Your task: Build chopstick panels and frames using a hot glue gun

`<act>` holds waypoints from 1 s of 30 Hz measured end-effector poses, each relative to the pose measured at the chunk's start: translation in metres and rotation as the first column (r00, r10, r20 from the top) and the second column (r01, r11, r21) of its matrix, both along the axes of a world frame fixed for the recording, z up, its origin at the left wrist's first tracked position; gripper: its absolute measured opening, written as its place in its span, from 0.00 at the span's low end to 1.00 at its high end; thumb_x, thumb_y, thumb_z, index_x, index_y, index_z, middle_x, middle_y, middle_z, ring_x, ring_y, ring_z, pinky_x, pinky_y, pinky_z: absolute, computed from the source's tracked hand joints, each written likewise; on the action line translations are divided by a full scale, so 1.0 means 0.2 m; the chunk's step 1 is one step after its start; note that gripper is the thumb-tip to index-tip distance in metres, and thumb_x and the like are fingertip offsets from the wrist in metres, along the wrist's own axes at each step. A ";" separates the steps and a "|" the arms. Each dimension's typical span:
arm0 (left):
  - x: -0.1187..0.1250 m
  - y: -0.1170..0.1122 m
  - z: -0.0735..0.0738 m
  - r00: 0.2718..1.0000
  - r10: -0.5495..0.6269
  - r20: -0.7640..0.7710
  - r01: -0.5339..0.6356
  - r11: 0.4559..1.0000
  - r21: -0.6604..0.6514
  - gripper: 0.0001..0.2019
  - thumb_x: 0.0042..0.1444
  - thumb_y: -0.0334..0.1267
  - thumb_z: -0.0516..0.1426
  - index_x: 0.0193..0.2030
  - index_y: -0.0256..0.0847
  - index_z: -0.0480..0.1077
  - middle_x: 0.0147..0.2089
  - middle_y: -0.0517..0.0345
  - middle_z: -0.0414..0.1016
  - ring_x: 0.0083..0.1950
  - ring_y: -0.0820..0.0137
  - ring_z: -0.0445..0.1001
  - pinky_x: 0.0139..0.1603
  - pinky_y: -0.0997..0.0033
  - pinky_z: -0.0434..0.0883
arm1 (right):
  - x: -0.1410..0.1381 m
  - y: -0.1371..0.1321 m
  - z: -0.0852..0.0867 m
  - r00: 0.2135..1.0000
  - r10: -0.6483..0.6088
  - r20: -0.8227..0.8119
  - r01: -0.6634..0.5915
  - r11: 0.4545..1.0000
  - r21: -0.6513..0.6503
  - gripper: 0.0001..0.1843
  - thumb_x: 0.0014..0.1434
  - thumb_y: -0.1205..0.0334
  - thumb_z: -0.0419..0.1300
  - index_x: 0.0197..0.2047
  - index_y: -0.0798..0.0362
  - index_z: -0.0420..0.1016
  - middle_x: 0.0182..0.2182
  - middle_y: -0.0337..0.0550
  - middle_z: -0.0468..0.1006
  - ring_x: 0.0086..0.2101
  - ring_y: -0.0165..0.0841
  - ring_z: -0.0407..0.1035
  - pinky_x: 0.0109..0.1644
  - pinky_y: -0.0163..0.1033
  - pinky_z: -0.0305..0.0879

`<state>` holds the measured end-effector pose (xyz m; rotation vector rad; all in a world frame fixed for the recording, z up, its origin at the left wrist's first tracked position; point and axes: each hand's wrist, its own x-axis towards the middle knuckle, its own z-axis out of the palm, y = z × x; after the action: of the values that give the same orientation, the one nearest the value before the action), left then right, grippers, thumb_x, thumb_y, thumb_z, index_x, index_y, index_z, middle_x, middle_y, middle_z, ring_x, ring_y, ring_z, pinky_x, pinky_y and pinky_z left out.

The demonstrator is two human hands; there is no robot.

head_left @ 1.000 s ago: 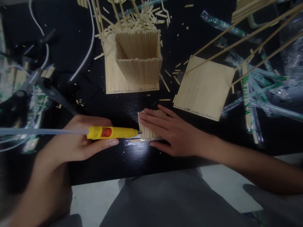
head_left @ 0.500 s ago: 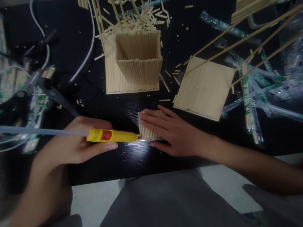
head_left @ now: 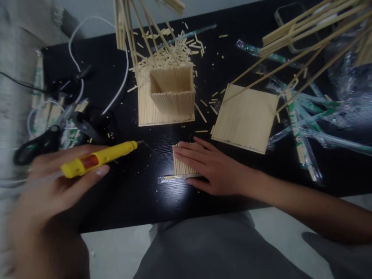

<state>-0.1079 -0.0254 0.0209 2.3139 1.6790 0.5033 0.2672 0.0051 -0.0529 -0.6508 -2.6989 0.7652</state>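
My left hand point(head_left: 55, 182) is closed round a yellow glue pen point(head_left: 97, 159) with an orange button, its tip pointing right and lifted away from the work. My right hand point(head_left: 209, 166) lies flat with fingers spread on a small panel of glued bamboo sticks point(head_left: 181, 166) on the black table point(head_left: 139, 193). A single stick lies along the panel's near edge. Farther back stands an open box of bamboo sticks point(head_left: 173, 91) on a flat stick base. A larger square stick panel point(head_left: 245, 118) lies to the right of it.
Black scissors point(head_left: 43, 141) and white cables point(head_left: 116, 93) lie at the left. Cut stick bits are heaped behind the box. Long chopsticks point(head_left: 305, 46) and clear green-printed wrappers point(head_left: 305, 116) crowd the right side. The table's near edge runs above my grey trousers.
My left hand has pulled the glue pen away from the small panel's edge, leftward and up. The view has tilted so more of the table's far side shows. The right hand stays on the panel.
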 end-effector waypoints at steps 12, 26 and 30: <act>0.16 -0.12 -0.09 0.932 0.064 -0.357 -0.019 0.992 0.128 0.13 0.68 0.44 0.59 0.54 0.41 0.70 0.46 0.50 0.80 0.43 0.60 0.80 0.35 0.68 0.70 | 0.00 0.00 0.00 1.000 0.002 -0.009 -0.002 1.000 -0.006 0.38 0.73 0.54 0.58 0.78 0.61 0.53 0.76 0.56 0.58 0.76 0.43 0.48 0.81 0.61 0.42; 0.27 -0.06 -0.08 0.948 -0.039 -0.316 0.006 0.994 -0.107 0.20 0.69 0.45 0.57 0.63 0.38 0.68 0.60 0.42 0.72 0.57 0.47 0.73 0.56 0.47 0.74 | 0.00 0.00 0.00 1.000 0.005 -0.012 -0.005 1.000 0.007 0.37 0.74 0.53 0.56 0.78 0.61 0.52 0.76 0.55 0.58 0.77 0.43 0.48 0.81 0.60 0.42; 0.36 -0.02 -0.02 0.981 -0.113 -0.155 0.106 0.993 -0.054 0.17 0.68 0.43 0.57 0.61 0.41 0.71 0.62 0.42 0.72 0.62 0.44 0.72 0.62 0.37 0.71 | 0.00 0.00 -0.01 1.000 0.007 -0.028 -0.007 1.000 -0.009 0.38 0.74 0.53 0.57 0.79 0.58 0.50 0.76 0.55 0.58 0.77 0.43 0.48 0.80 0.61 0.43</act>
<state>-0.0367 -0.0298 0.0172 2.4537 1.5992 0.2630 0.2671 0.0057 -0.0541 -0.6282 -2.6756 0.7830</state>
